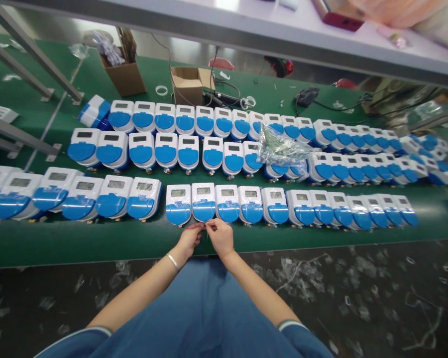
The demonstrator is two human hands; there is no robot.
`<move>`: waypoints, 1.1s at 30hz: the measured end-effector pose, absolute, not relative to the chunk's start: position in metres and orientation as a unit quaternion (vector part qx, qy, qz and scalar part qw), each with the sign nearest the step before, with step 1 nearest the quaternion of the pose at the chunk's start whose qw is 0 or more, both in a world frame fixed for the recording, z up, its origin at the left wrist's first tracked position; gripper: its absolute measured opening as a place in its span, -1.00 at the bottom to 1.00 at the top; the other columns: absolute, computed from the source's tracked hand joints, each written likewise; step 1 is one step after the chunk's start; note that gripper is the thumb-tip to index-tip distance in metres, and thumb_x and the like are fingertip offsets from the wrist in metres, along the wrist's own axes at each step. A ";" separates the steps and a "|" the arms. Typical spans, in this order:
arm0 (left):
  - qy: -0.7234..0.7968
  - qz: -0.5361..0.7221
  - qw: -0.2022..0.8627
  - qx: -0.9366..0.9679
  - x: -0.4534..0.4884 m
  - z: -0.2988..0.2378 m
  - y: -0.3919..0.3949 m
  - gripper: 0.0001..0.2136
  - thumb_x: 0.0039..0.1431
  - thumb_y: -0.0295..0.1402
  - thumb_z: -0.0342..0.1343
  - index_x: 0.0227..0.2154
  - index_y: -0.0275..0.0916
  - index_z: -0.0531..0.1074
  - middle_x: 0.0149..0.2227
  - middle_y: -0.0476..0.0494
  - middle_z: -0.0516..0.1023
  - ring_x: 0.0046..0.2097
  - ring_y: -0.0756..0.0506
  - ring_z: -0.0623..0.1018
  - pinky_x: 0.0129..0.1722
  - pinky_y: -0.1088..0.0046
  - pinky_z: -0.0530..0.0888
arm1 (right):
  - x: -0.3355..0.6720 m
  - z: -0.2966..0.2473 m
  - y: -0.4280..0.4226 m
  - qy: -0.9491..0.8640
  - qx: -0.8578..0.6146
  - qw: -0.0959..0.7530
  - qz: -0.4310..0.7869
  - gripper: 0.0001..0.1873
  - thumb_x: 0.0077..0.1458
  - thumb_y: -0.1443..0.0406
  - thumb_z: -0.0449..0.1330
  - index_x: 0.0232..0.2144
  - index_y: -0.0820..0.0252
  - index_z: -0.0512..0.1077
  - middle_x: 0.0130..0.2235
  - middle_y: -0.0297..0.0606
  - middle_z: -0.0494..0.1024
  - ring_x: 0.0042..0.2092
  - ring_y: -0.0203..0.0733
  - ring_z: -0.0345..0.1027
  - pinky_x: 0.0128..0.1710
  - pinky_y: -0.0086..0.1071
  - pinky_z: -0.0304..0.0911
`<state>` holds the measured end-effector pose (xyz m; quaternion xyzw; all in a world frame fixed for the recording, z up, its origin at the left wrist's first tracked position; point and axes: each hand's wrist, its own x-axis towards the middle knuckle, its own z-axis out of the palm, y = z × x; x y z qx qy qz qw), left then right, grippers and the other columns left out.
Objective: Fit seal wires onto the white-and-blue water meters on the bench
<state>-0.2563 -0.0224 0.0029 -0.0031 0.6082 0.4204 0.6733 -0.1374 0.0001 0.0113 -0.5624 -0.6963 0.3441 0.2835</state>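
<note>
Water meters, white with blue flip lids and small grey displays, stand in rows on the green bench. Both my hands meet at the lower edge of one water meter (203, 201) in the front row. My left hand (189, 239) has its fingers pinched together just below that meter; what they hold is too small to make out. Close beside it, my right hand (220, 236) pinches what looks like a thin wire (207, 234), with a fine end hanging under the fingertips. A neighbouring water meter (178, 204) stands to the left, another (227, 203) to the right.
Clear plastic bags (281, 146) lie over the middle rows. Behind stand an open cardboard box (187, 87) and a taller carton (125, 79). A shelf edge (224, 32) crosses overhead; metal posts (33, 49) rise at left. Plastic scraps (298, 273) litter the floor.
</note>
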 end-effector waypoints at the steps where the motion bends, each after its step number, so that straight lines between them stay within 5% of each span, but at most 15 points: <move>1: 0.610 0.419 0.673 -0.003 -0.256 0.002 -0.023 -0.83 -0.12 -0.40 0.20 -0.42 -0.35 0.42 -0.62 0.08 0.25 -0.66 0.15 0.12 -0.68 0.61 -0.10 | -0.138 0.011 0.000 -0.696 -0.564 0.278 0.347 -0.84 0.07 0.31 0.10 -0.48 0.14 0.46 -0.37 -0.28 0.56 -0.33 -0.22 0.42 -0.26 -0.40 0.30; 8: 0.619 0.428 0.658 0.020 -0.252 -0.006 -0.022 -0.62 -0.21 -0.29 0.30 -0.27 -0.27 0.39 -0.63 0.15 0.21 -0.66 0.13 0.13 -0.67 0.60 -0.10 | -0.144 0.001 -0.001 -0.680 -0.629 0.218 0.307 -0.84 0.04 0.22 0.15 -0.52 0.08 0.47 -0.43 -0.34 0.55 -0.40 -0.25 0.39 -0.39 -0.45 0.21; 18: 0.697 0.327 0.626 0.121 -0.262 -0.015 -0.026 -0.69 -0.17 -0.14 0.28 -0.46 -0.28 0.44 -0.67 0.08 0.25 -0.65 0.10 0.15 -0.66 0.55 -0.01 | -0.147 -0.012 -0.001 -0.551 -0.668 0.227 0.446 -0.85 -0.06 0.18 0.22 -0.49 0.13 0.48 -0.46 -0.32 0.56 -0.47 -0.25 0.41 -0.49 -0.45 0.25; 23: 0.649 0.312 0.685 0.110 -0.267 -0.012 -0.043 -0.68 -0.21 -0.16 0.31 -0.49 -0.30 0.41 -0.66 0.09 0.23 -0.64 0.12 0.16 -0.67 0.59 -0.03 | -0.150 -0.022 0.006 -0.409 -0.640 0.186 0.624 -0.91 -0.11 0.30 0.21 -0.50 0.23 0.48 -0.61 -0.37 0.47 -0.65 -0.37 0.24 -0.69 -0.54 0.15; 33: 0.531 0.346 0.773 -0.024 -0.290 0.016 -0.051 -0.84 0.08 -0.38 0.17 -0.32 -0.39 0.51 -0.42 -0.13 0.46 -0.51 0.11 0.39 -0.59 0.65 0.32 | -0.064 -0.009 -0.026 -0.347 -0.650 0.087 0.670 -0.93 -0.18 0.45 0.26 -0.62 0.27 0.44 -0.64 -0.36 0.46 -0.64 -0.39 0.31 -0.69 -0.59 0.22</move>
